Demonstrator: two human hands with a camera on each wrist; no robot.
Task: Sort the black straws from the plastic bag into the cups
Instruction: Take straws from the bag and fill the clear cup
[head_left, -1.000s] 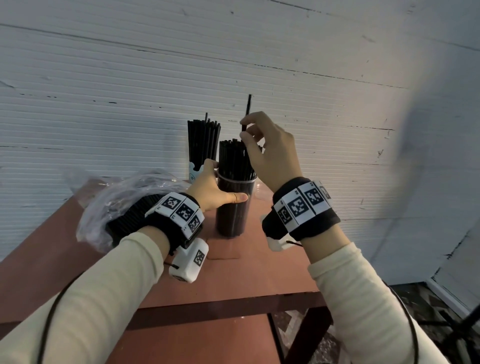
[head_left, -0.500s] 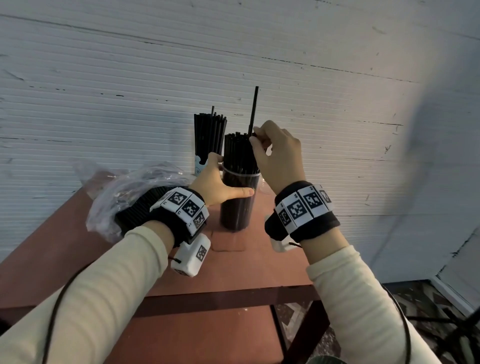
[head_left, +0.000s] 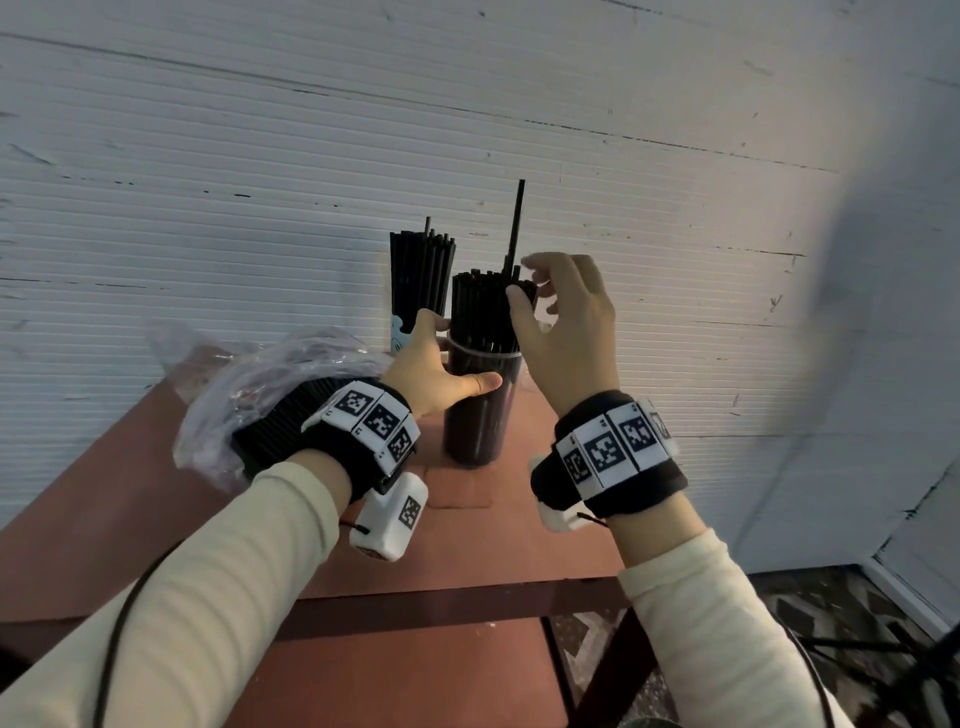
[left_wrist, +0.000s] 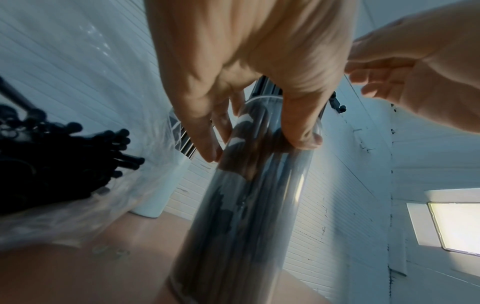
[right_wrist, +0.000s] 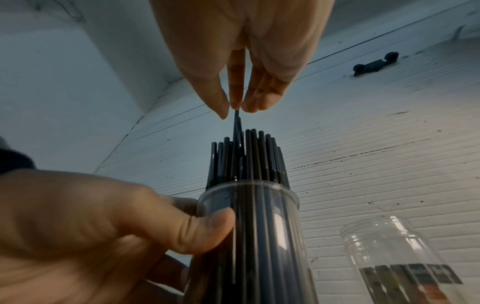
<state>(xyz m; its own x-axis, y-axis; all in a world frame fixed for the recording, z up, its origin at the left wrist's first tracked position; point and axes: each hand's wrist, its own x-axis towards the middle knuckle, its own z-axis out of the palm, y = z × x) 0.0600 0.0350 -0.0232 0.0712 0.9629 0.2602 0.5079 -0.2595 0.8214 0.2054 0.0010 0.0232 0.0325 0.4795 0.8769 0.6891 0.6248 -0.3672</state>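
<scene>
Black straws (head_left: 485, 312) stood packed in the clear cup (head_left: 480, 410) on the red table (head_left: 519, 551). The left hand (head_left: 441, 374) gripped the cup; the right hand (head_left: 566, 322) pinched one raised straw (head_left: 516, 228). More lay in the plastic bag (head_left: 244, 400).

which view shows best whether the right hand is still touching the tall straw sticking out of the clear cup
The right wrist view: the right hand's fingertips meet the tall straw at its top. In the head view the straw rises beside the hand, contact hidden. The left wrist view shows only the left hand's grip on the clear cup.
</scene>
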